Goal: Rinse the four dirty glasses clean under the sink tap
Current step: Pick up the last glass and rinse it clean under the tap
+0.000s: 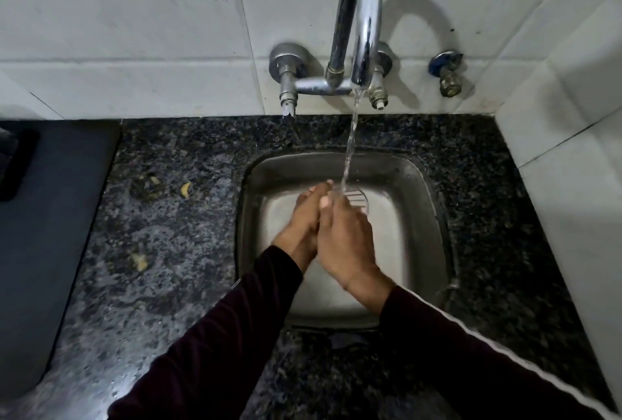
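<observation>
No glass shows anywhere in this view. My left hand (304, 217) and my right hand (343, 238) are pressed together, palm against palm, over the steel sink (424, 217). Their fingers are stretched out and nothing is visible between them. The chrome tap (360, 22) is running, and its thin stream of water (350, 143) lands at my fingertips, just above the round drain strainer (358, 199). Dark sleeves cover both forearms.
Wet black granite counter (161, 234) surrounds the sink, with a few yellowish scraps (185, 189) on the left. A dark flat slab (50, 217) lies at the far left. White tiled walls stand behind and on the right, with a small valve (447, 76).
</observation>
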